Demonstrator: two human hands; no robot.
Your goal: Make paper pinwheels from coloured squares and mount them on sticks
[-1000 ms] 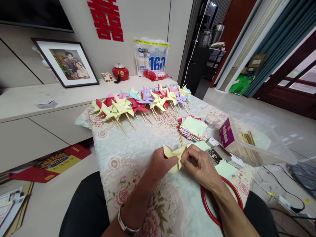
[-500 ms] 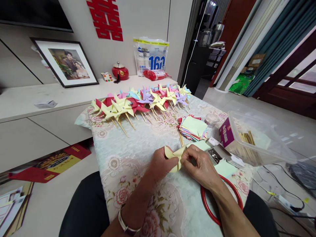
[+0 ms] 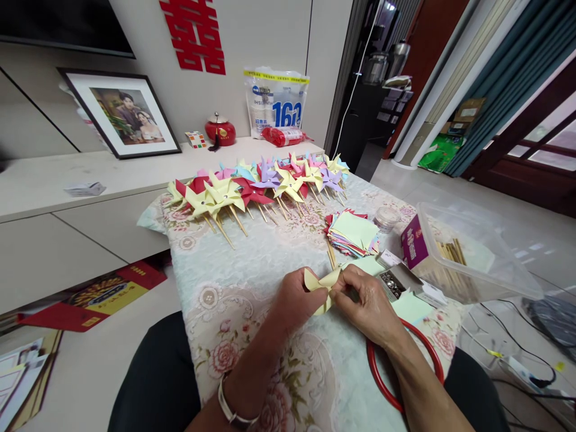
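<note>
On the floral cloth (image 3: 234, 264), both hands pinch a yellow pinwheel (image 3: 320, 282) — left hand (image 3: 294, 303), right hand (image 3: 366, 306) — beside a clear tub (image 3: 477, 264) of sticks (image 3: 445, 251).

Folded paper (image 3: 320, 283) between left hand (image 3: 294, 303) and right hand (image 3: 366, 306) was pale yellow. Tablecloth (image 3: 252, 264) was pale blue-green with pink roses and cream medallions. Row of pinwheels (image 3: 258, 183) at upper centre mixed yellow, red, purple, pink, light blue, on tan sticks. Paper stack (image 3: 353, 234) right of centre: light green on top, multicoloured edges. Hoop (image 3: 382, 384) at lower right red. Box (image 3: 414, 243) at right purple. Wall cutout (image 3: 193, 33) at top red. Bracelet (image 3: 229, 408) at bottom silver.
</note>
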